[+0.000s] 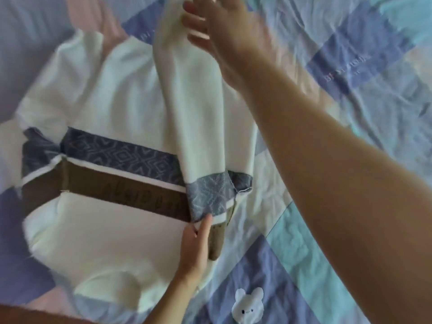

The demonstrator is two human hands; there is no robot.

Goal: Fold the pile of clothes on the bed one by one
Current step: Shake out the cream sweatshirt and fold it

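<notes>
Bear print (247,305) on quilt (327,230) sits nearside of left hand (195,247), fingers straight, pressing white sweater (93,230) at its right edge. Bare quilt beyond that edge. Farther, right hand (224,26) pinches sleeve (198,101), folded over body.

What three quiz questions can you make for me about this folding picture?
1. True or false: the left hand presses flat on the white sweater.
2. Which part does the right hand hold? A) the sleeve B) a sock C) a pillow
3. Fill in: the little white ____ is printed on the quilt.

Key: 1 true; 2 A; 3 bear.
</notes>
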